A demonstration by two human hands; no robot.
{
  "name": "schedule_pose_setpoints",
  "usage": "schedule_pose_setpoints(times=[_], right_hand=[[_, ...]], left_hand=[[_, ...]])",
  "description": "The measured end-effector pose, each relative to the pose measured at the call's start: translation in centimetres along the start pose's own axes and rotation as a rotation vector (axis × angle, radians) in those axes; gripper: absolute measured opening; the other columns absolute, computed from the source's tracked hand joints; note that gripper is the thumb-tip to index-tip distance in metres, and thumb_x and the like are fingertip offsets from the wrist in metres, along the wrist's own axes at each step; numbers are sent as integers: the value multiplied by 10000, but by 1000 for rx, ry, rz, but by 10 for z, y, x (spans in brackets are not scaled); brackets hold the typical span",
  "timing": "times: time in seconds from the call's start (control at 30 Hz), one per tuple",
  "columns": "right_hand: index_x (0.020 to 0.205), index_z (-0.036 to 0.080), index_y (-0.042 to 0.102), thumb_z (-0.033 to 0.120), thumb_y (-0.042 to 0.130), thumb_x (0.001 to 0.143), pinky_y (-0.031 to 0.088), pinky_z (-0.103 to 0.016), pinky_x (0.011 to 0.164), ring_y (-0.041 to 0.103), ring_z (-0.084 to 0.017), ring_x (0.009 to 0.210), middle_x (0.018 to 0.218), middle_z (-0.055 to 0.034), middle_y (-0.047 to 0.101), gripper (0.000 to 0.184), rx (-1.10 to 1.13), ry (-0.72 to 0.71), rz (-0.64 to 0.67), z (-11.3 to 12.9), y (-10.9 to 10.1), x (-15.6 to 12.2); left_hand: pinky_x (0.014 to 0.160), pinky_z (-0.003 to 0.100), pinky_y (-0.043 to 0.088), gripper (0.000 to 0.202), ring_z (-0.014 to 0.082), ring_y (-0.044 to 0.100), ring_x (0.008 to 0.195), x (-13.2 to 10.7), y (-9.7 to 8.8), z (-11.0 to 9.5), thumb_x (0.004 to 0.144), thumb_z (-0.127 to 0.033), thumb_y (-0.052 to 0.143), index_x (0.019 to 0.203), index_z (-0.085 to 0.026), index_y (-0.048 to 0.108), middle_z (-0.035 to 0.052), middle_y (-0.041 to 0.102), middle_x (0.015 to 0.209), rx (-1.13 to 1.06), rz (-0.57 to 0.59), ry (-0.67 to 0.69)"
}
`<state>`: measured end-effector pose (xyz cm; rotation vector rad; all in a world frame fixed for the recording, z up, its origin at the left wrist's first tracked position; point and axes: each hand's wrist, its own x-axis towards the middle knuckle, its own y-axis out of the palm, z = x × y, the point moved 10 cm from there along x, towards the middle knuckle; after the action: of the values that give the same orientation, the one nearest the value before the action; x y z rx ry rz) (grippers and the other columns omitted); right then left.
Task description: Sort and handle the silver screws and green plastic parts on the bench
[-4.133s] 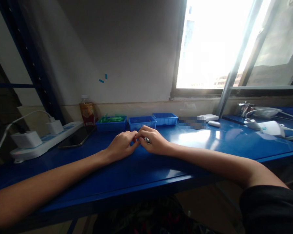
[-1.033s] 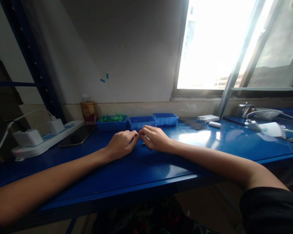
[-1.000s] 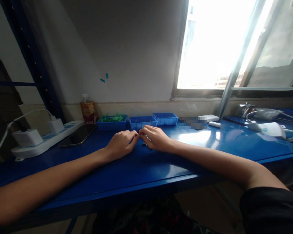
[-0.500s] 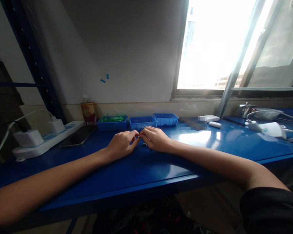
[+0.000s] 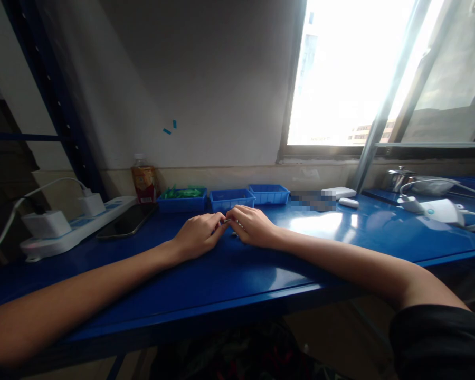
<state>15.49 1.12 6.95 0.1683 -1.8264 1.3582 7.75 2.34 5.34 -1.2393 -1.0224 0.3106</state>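
Observation:
My left hand (image 5: pixel 200 233) and my right hand (image 5: pixel 252 224) meet fingertip to fingertip over the blue table (image 5: pixel 229 277). Both are closed in a pinch around a tiny light-coloured piece (image 5: pixel 227 220), mostly covered by the fingers and too small to name. Below the right fingers a second small piece (image 5: pixel 234 234) lies on the tabletop, its kind unclear. Just behind the hands stands a shallow blue bin (image 5: pixel 231 198).
A blue bin of green pieces (image 5: pixel 182 199) and another blue bin (image 5: pixel 268 194) stand along the wall. To the left are a phone (image 5: pixel 127 221), a power strip (image 5: pixel 79 228) and a drink bottle (image 5: pixel 144 179). White chargers (image 5: pixel 441 211) lie at right.
Only the fingertips have shifted slightly around the tiny piece, which shows a little more between them. Arms, bins and the other things keep their places.

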Motion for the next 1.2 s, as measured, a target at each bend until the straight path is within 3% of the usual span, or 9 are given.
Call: schedule_pose_setpoints(times=[0.17, 0.43, 0.67, 0.9, 1.2], right_hand=[[847, 152, 574, 234, 458, 936, 395, -246, 654, 555, -148, 736, 789, -52, 605, 167, -91, 14, 53, 0, 5, 1], [793, 158, 598, 255, 401, 964, 399, -252, 692, 546, -145, 752, 775, -49, 621, 278, -120, -11, 110, 0, 13, 0], [934, 169, 562, 218, 492, 905, 415, -256, 701, 582, -159, 806, 872, -46, 638, 90, -21, 60, 38, -3, 1, 0], [986, 179, 536, 215, 504, 895, 417, -244, 687, 582, -155, 830, 928, -50, 631, 103, 10, -17, 15, 2, 2, -2], [874, 161, 542, 233, 462, 935, 405, -244, 654, 579, -146, 748, 832, -53, 626, 124, -20, 24, -17, -1, -3, 1]], left_hand=[[662, 269, 449, 285, 175, 623, 754, -1, 1, 2, 908, -380, 440, 1127, -201, 477, 13, 644, 852, -76, -11, 6], [628, 265, 411, 236, 174, 600, 701, 0, 4, -2, 914, -370, 425, 1007, -198, 559, 24, 630, 786, 15, 33, 39], [667, 270, 427, 356, 180, 612, 736, 0, 5, 2, 975, -396, 277, 980, -190, 567, 49, 623, 796, 75, 24, 13], [636, 277, 418, 386, 188, 601, 696, -1, 5, 0, 983, -391, 237, 912, -178, 552, 52, 612, 768, 113, 25, 41], [655, 275, 443, 292, 177, 619, 716, -1, 0, 2, 937, -406, 392, 1128, -201, 475, 14, 631, 805, -31, -29, 11]])
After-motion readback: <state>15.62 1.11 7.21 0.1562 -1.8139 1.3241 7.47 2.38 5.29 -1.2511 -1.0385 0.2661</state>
